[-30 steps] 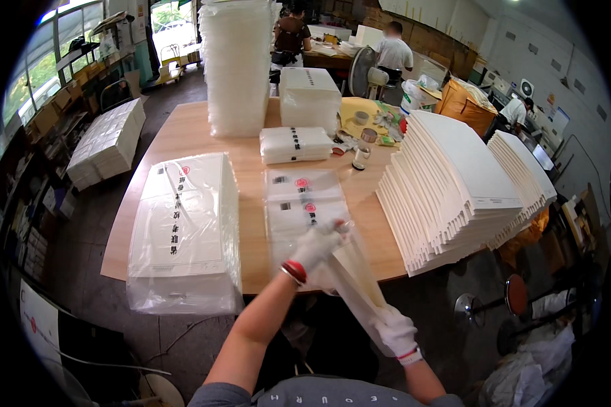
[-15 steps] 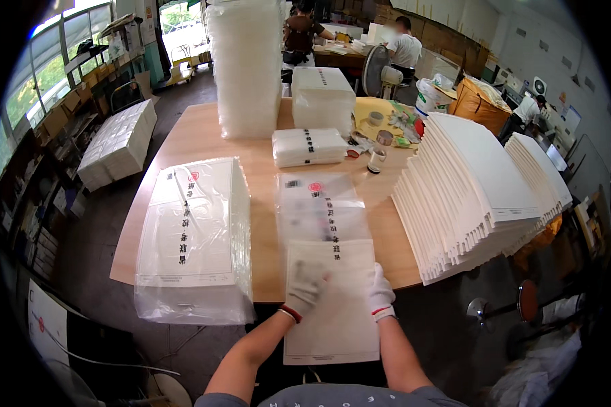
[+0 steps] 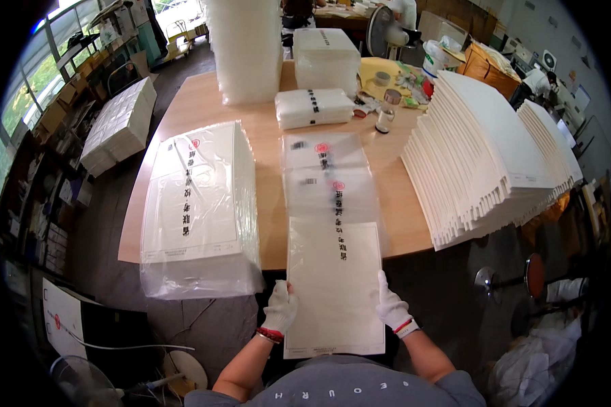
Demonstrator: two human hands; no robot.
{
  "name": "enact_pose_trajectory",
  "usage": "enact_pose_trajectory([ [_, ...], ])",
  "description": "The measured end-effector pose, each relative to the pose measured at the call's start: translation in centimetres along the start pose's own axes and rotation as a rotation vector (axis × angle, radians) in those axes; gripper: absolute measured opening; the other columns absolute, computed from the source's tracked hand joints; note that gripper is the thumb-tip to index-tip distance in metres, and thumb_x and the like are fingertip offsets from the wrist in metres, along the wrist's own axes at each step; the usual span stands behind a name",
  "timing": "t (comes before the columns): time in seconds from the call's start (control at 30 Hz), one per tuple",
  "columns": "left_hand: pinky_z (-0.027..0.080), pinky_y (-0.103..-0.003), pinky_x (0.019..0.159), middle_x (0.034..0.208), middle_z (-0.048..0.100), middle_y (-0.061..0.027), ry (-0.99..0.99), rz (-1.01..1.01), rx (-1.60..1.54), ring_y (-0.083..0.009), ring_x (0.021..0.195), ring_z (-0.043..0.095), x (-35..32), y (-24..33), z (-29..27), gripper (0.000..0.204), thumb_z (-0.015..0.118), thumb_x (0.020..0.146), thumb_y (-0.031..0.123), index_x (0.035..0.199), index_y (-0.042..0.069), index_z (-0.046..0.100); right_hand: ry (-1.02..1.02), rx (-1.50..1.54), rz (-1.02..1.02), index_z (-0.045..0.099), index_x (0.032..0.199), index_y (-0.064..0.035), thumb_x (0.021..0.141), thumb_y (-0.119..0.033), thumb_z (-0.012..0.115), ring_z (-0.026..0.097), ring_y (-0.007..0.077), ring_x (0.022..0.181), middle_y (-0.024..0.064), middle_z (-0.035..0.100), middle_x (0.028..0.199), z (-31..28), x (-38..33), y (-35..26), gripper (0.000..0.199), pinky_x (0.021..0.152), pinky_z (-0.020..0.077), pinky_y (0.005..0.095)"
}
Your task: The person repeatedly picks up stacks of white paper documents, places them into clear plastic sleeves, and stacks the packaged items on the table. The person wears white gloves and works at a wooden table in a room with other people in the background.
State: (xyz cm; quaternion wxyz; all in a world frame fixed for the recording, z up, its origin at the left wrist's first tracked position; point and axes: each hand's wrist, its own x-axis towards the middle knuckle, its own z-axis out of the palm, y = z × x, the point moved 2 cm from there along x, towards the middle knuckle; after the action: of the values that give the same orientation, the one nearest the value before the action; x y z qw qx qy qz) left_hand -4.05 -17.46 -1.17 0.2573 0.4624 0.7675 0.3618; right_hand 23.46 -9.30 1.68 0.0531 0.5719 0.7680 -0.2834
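Left hand (image 3: 280, 306) and right hand (image 3: 392, 305) clamp opposite edges of the cream flat sheet (image 3: 334, 288) — squaring it, apparently — half inside the clear printed bag (image 3: 329, 186) on the wooden table (image 3: 265, 129).

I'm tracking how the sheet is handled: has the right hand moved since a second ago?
Yes. The right hand has come up from low beside the body to the right edge of the cream sheet, nearer the table edge.
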Motion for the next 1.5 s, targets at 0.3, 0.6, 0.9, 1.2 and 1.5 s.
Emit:
enact_pose_trajectory([
  [0.3,0.048,-0.037,0.074,0.104,0.052,-0.0182,-0.451,0.197,-0.113,-0.0308,0.086,0.058,-13.7,0.1,-5.9,0.025,0.058,0.076,0.005,0.101,0.007,0.056,-0.081,0.196,-0.268,0.018,0.140,-0.0038,0.085,-0.024,0.046,0.060,0.0403,0.074,0.0267,0.058,0.102,5.7,-14.9,2.0,0.064,0.065,0.0477,0.0493],
  [0.6,0.048,-0.032,0.059,0.083,0.057,-0.0145,-0.175,0.025,-0.479,-0.0246,0.066,0.058,-12.4,4.2,-8.1,0.015,0.046,0.066,-0.012,0.076,-0.001,0.049,0.240,0.376,-0.286,0.050,0.121,-0.0050,0.084,-0.014,0.052,0.066,0.0274,0.071,0.0160,0.066,0.076,-1.2,-14.3,-0.4,0.038,0.070,0.0512,0.0384],
  [0.9,0.044,-0.034,0.047,0.079,0.056,-0.0065,-0.122,0.769,-0.134,-0.0262,0.059,0.057,-8.5,13.4,-8.5,0.012,0.059,0.068,0.003,0.075,0.010,0.052,-0.293,1.637,-0.063,0.048,0.121,0.0004,0.089,-0.018,0.049,0.056,0.0211,0.102,0.0117,0.055,0.116,3.9,-8.1,-1.1,0.037,0.085,0.0485,0.0350],
  [1.2,0.043,-0.025,0.062,0.077,0.048,-0.0037,0.983,0.666,-0.403,-0.0131,0.067,0.047,-2.9,3.1,-21.1,0.014,0.049,0.085,0.010,0.073,0.004,0.046,-0.384,1.555,-0.508,0.050,0.115,-0.0015,0.090,-0.021,0.049,0.058,0.0130,0.080,0.0067,0.058,0.091,-3.7,3.2,-21.8,0.032,0.065,0.0508,0.0276],
  [1.5,0.043,-0.033,0.080,0.106,0.048,-0.0066,0.678,0.042,-0.718,-0.0185,0.098,0.049,-0.1,-12.8,-32.0,0.038,0.055,0.074,0.015,0.110,0.006,0.048,-0.325,0.984,-0.665,0.051,0.110,-0.0016,0.092,-0.027,0.049,0.057,0.0114,0.064,0.0048,0.058,0.077,2.1,6.5,-27.0,0.031,0.059,0.0493,0.0254],
])
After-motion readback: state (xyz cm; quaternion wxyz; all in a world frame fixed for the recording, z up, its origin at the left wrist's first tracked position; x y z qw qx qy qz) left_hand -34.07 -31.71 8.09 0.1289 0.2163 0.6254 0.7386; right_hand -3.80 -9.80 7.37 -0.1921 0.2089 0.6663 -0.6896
